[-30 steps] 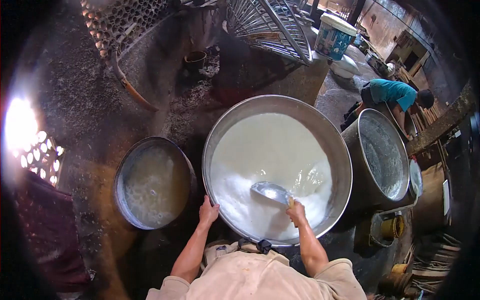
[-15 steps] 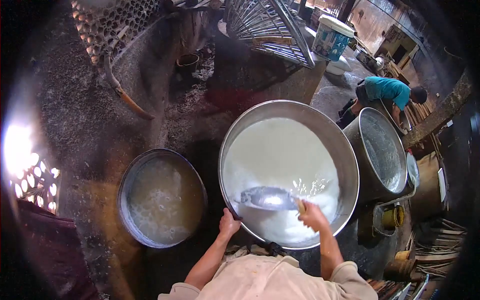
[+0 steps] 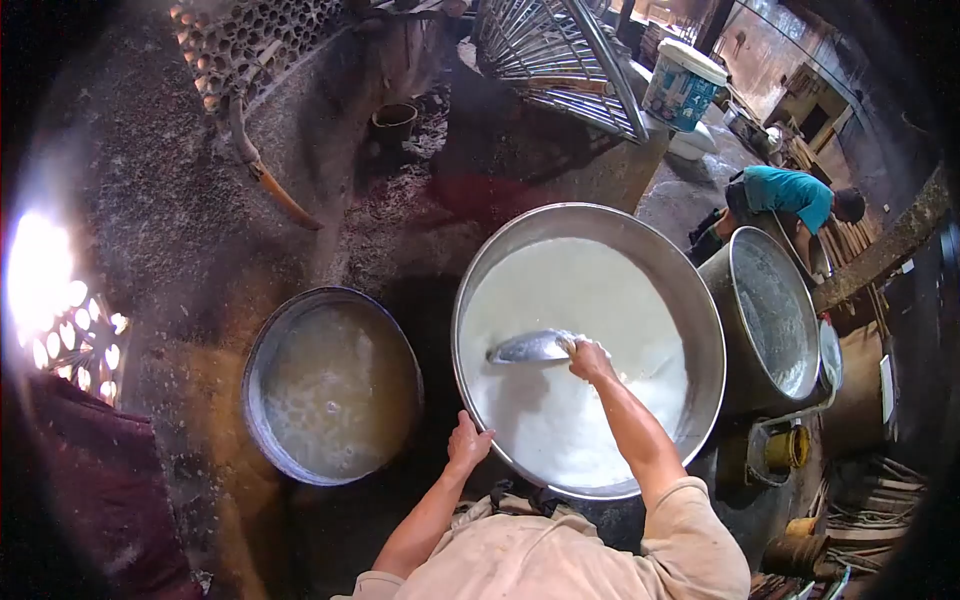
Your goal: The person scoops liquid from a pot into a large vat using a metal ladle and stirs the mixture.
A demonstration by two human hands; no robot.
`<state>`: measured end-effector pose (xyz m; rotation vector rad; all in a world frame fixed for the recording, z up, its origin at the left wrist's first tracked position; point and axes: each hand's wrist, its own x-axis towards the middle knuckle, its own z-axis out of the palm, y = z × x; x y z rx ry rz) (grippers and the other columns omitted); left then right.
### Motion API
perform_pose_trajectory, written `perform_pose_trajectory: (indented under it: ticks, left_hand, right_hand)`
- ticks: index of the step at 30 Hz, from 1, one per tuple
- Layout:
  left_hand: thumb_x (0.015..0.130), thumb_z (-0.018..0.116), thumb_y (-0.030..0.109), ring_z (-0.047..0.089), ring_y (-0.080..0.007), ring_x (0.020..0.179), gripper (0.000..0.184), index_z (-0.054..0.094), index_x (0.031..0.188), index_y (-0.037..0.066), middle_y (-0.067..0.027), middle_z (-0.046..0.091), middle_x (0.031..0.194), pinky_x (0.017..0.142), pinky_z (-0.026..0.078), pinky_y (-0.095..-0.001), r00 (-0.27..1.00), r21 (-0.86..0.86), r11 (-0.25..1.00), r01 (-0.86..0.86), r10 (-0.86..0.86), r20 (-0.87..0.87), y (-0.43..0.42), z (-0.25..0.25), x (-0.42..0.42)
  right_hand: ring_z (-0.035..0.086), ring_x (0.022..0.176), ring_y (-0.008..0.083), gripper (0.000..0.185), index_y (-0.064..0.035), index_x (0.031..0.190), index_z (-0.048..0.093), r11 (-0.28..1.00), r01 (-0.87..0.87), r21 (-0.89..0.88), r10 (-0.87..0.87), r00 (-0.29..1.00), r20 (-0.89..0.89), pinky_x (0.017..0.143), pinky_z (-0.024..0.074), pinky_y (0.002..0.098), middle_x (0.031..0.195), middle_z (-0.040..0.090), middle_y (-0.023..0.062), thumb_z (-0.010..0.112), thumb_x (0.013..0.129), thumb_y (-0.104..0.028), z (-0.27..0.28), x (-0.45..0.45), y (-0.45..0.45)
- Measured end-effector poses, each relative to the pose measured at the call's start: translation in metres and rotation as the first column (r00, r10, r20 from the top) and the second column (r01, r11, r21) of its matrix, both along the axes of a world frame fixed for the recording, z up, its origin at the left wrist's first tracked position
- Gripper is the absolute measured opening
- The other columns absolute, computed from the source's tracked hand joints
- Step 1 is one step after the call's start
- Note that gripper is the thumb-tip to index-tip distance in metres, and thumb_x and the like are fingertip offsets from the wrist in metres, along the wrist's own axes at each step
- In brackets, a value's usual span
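Observation:
A wide metal pot full of white, milky liquid stands right in front of me. My right hand is closed around the short handle of a broad metal ladle. The ladle's bowl is tilted at the liquid's surface, left of the hand, and its shadow falls on the white foam. At the pot's near-left edge, my left hand grips the rim. Left of this pot sits a smaller round tub with cloudy, brownish liquid and patches of foam.
On the right stands another large metal pot with greyish contents. A yellow container and stacked wood lie nearer. Behind, a person in a teal shirt bends down. A white-and-blue bucket and a metal rack are farther back.
My right hand and the ladle have moved forward, away from my body, and slightly left across the pot. My left hand stays at the rim. The whole view has shifted slightly.

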<state>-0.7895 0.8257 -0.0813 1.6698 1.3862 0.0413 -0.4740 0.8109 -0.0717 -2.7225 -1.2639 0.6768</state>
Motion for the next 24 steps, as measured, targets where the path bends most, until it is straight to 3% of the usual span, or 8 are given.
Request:
perform_pose_trajectory:
  ticks: [3, 13, 18, 24]
  left_hand:
    - [0.074, 0.072, 0.028, 0.059, -0.0458, 0.094, 0.055, 0.038, 0.109, 0.002, -0.0281, 0.062, 0.097, 0.081, 0.046, -0.0522, 1.0, 0.03, 0.999, -0.013, 0.013, -0.011, 0.0, 0.001, 0.001]
    - [0.074, 0.073, 0.025, 0.059, -0.0429, 0.097, 0.05, 0.045, 0.108, 0.002, -0.025, 0.063, 0.101, 0.083, 0.046, -0.0485, 0.997, 0.073, 0.994, -0.077, 0.076, 0.006, -0.006, -0.012, 0.003]
    - [0.074, 0.072, 0.023, 0.059, -0.0416, 0.1, 0.053, 0.047, 0.114, 0.0, -0.0254, 0.062, 0.105, 0.085, 0.047, -0.0454, 0.995, 0.12, 0.988, -0.1, 0.102, -0.006, -0.01, -0.013, 0.006]
    - [0.071, 0.073, 0.019, 0.057, -0.0402, 0.104, 0.055, 0.048, 0.117, -0.001, -0.0241, 0.061, 0.108, 0.088, 0.046, -0.0434, 0.989, 0.181, 0.973, -0.145, 0.144, 0.022, -0.012, -0.026, 0.007]
  right_hand:
    - [0.061, 0.098, 0.0336, 0.038, -0.0065, 0.105, 0.062, 0.995, 0.046, -0.094, -0.055, 0.995, -0.087, 0.082, 0.0511, 0.0443, 0.103, 0.065, 0.016, 0.066, 0.068, -0.013, -0.015, 0.004, -0.036]
    - [0.062, 0.092, 0.0359, 0.039, -0.0023, 0.105, 0.061, 0.986, 0.054, -0.156, -0.062, 0.997, -0.048, 0.081, 0.0512, 0.0445, 0.101, 0.065, 0.0198, 0.063, 0.067, -0.011, -0.048, 0.029, -0.193]
    - [0.061, 0.095, 0.0388, 0.036, -0.0012, 0.103, 0.061, 0.98, 0.105, -0.167, -0.123, 0.988, -0.098, 0.084, 0.0484, 0.0462, 0.097, 0.064, 0.0224, 0.058, 0.068, -0.007, 0.016, 0.041, -0.26]
    - [0.061, 0.092, 0.0389, 0.031, -0.0016, 0.096, 0.064, 0.999, 0.036, 0.01, -0.036, 0.999, -0.013, 0.08, 0.0482, 0.0459, 0.092, 0.064, 0.0238, 0.058, 0.065, -0.007, 0.094, 0.089, -0.32]
